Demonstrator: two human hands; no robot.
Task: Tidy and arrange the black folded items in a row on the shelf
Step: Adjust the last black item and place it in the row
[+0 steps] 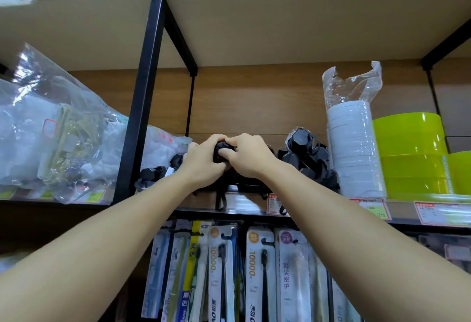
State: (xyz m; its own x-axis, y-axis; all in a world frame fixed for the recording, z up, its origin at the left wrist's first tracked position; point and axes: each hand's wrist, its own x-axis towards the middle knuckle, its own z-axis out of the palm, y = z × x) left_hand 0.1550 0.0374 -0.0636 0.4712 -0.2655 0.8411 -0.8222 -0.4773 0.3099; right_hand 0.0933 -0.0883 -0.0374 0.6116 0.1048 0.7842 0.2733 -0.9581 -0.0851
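Observation:
Both hands meet at the middle of the shelf (pixel 244 204), clasped around one black folded item (pixel 221 153). My left hand (pixel 204 162) wraps it from the left and my right hand (pixel 248 156) presses on it from the right, thumb on its front. Only a small dark patch of the item shows between the fingers. To the right, a pile of black folded items (pixel 309 158) leans against a white stack. More black folded items (pixel 153 175) lie low on the shelf to the left. Black straps (pixel 220 200) hang over the shelf's front edge.
A black metal upright (pixel 141 107) stands just left of my hands. Clear plastic bags (pixel 58 128) fill the left bay. A wrapped stack of white bowls (pixel 353 148) and green tubs (pixel 413 156) stand on the right. Toothbrush packs (pixel 254 270) hang below, with price tags (pixel 369 208) on the shelf edge.

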